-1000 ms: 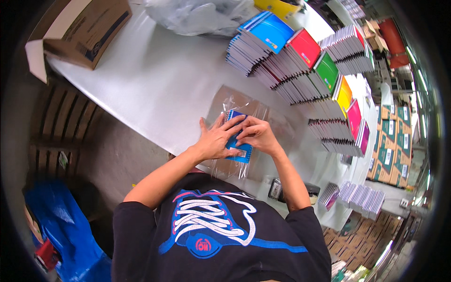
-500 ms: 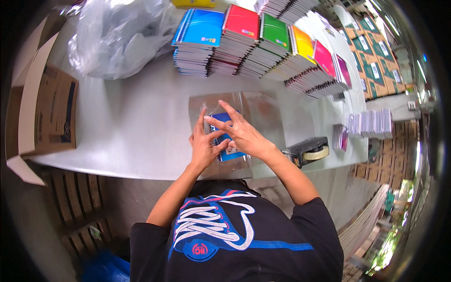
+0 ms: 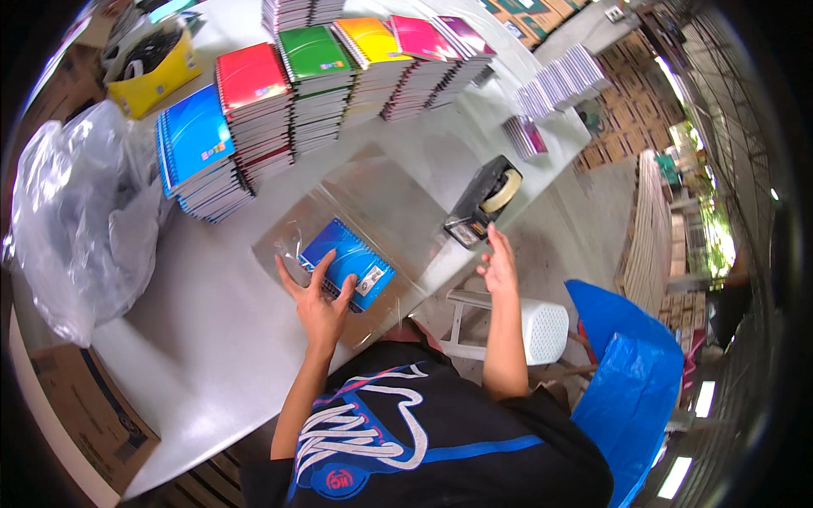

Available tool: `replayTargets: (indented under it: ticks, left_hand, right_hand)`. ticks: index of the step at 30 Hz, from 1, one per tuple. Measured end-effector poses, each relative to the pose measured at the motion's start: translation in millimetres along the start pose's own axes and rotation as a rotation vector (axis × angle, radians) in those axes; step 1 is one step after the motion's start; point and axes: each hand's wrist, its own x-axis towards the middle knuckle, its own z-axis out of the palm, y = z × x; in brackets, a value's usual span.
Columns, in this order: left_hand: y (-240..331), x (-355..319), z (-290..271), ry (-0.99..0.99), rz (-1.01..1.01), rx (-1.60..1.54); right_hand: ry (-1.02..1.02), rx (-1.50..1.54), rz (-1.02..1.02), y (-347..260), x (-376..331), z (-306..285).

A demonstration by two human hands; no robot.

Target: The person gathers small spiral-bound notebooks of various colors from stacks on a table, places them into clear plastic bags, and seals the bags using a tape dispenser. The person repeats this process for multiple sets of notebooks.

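On the table lies a blue spiral notebook (image 3: 343, 254), face down or up I cannot tell, over a sheet of clear plastic film (image 3: 389, 186). My left hand (image 3: 320, 296) rests with fingers spread at the notebook's near left edge, its fingertips pressing on the notebook and the film. Close to the near side of a black tape dispenser (image 3: 474, 207), which carries a roll of pale tape (image 3: 501, 191), my right hand (image 3: 500, 267) is raised with its fingers extended. Nothing shows in the right hand.
Stacks of spiral notebooks stand behind, among them blue (image 3: 196, 140), red (image 3: 251, 76) and green (image 3: 313, 52). A crumpled clear bag (image 3: 85, 212) lies left, a cardboard box (image 3: 93, 415) at the lower left. A white stool (image 3: 544, 332) stands beyond the table's right edge.
My right hand has left the notebook and moved right, close to the tape dispenser. My left hand has stayed at the notebook, its fingers spread. The view has turned to the right.
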Motion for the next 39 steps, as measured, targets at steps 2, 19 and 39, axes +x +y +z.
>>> replayTargets:
  ticks: [2, 19, 39]
  left_hand:
    - [-4, 2, 2, 0.027, 0.061, 0.013]
    - [0, 14, -12, -0.145, -0.114, -0.131]
    - [-3, 6, -7, -0.047, -0.079, -0.028]
  right_hand:
    - [0.043, 0.083, 0.083, 0, 12, 9]
    - [0.044, 0.206, -0.261, 68, 18, 3]
    - [-1.007, -1.35, -0.917, -23, -79, 199]
